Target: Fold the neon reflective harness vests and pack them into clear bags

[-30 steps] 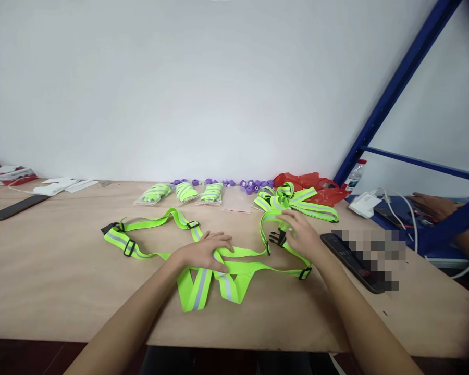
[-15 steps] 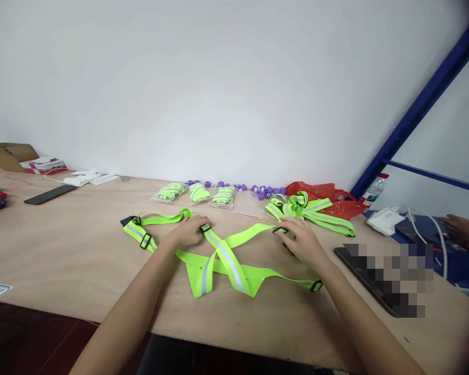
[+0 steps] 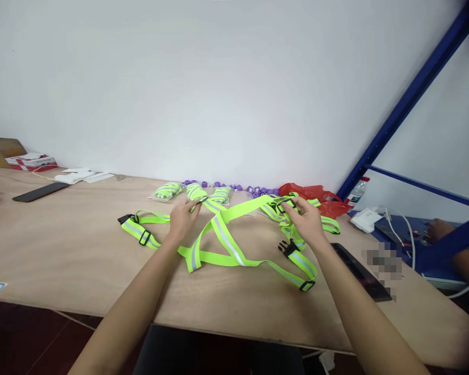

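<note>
While the left hand (image 3: pixel 183 219) and right hand (image 3: pixel 307 216), well apart, pinch the harness (image 3: pixel 227 240) over the middle of the table (image 3: pixel 82 260), level both grips to prevent twists. Clear bags (image 3: pixel 153 197) near the back edge contain folded bands (image 3: pixel 168 190); the red bag (image 3: pixel 303 191) conceals any contents.

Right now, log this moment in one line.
left hand: pinching strap | right hand: pinching slide buckle | reflective harness: partly raised | pronged black clip: unfastened

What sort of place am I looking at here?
Probably a small workshop, though I can't be sure: there's a long wooden table, a lime-green strap harness being handled over it, and bagged straps toward the wall.
</note>
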